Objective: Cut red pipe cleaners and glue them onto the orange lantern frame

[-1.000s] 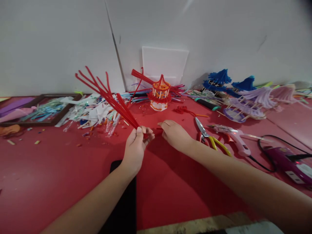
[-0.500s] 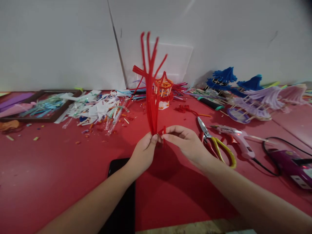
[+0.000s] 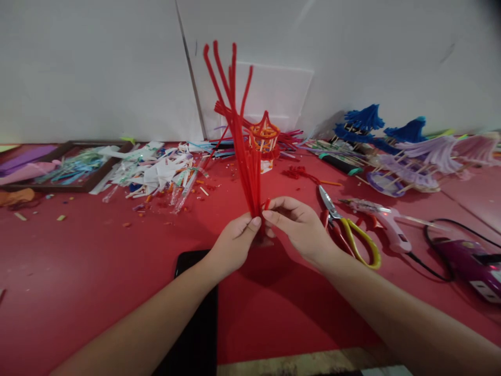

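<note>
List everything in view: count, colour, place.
Stem bundle: one, red, centre
Stem end: one, red, beside bundle
Pavilion model: one, mostly orange, behind bundle
Blue peaks: two, blue, back right
Pale peaks: two, lilac and pink, right
Scissors: one, yellow handles, right
Red tool: one, red, by scissors
Glue gun: one, pink, right
Socket box: one, purple, far right
Dark tool: one, black, back right
Loose stems: uncountable, multicoloured, along wall
Frame: one, brown, back left
Scraps: uncountable, mostly white, beside frame
Flat pieces: several, mixed, left
Slab: one, black, front
Panel: one, white, back
Table: one, red, throughout
Wall: one, grey, back
Left grip: one, around bundle
Right grip: one, pinching stem end
</note>
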Available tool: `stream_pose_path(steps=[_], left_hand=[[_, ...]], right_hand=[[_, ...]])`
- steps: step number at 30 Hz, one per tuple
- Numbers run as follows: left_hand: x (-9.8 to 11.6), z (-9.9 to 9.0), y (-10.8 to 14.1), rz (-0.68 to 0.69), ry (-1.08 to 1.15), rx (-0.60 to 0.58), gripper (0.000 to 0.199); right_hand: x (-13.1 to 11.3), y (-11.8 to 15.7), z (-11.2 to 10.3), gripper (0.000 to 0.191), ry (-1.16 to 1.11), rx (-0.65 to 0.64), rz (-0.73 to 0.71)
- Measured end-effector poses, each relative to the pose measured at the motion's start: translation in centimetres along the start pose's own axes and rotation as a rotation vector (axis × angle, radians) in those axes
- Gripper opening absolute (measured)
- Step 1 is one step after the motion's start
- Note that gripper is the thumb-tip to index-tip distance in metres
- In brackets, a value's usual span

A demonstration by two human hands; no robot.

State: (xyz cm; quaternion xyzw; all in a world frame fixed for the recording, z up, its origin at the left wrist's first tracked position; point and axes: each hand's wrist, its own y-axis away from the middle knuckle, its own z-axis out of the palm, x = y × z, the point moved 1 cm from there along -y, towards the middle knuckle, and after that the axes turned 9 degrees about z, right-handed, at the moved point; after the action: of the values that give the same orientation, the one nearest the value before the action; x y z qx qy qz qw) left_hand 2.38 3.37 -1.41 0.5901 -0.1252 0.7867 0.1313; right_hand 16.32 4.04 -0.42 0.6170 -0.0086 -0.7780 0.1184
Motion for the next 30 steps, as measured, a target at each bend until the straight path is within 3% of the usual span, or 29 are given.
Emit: stream_pose_path(steps=[6, 12, 18, 21, 25, 27, 30], left_hand=[[0.0, 0.1, 0.1, -0.063, -0.043, -0.055, 0.039], [0.4, 0.3, 0.3, -0.011, -0.026, -0.078, 0.038], [0.5, 0.5, 0.6, -0.066, 0.111, -0.195, 0.038], [0.5, 0.6, 0.8, -0.130, 0.199, -0.243, 0.040], [0.5, 0.9, 1.1, -0.226, 0.298, -0.315, 0.038], [0.5, 1.0, 1.2, -0.201, 0.246, -0.296, 0.036], [0.6, 1.1, 1.3, 0.020, -0.078, -0.226, 0.036]], right_hand=[[0.5, -0.1, -0.2, 0.019, 0.021, -0.037, -0.051], [0.4, 0.2, -0.2, 0.018, 0.068, -0.035, -0.095], [0.1, 0.5, -0.2, 0.023, 0.120, -0.269, -0.100], [0.3, 0.5, -0.5, 0.029, 0.025, -0.376, -0.003], [0.4, 0.5, -0.7, 0.025, -0.065, -0.411, 0.043], [0.5, 0.5, -0.6, 0.020, -0.102, -0.390, 0.048], [0.5, 0.4, -0.5, 0.016, -0.182, -0.341, 0.064]])
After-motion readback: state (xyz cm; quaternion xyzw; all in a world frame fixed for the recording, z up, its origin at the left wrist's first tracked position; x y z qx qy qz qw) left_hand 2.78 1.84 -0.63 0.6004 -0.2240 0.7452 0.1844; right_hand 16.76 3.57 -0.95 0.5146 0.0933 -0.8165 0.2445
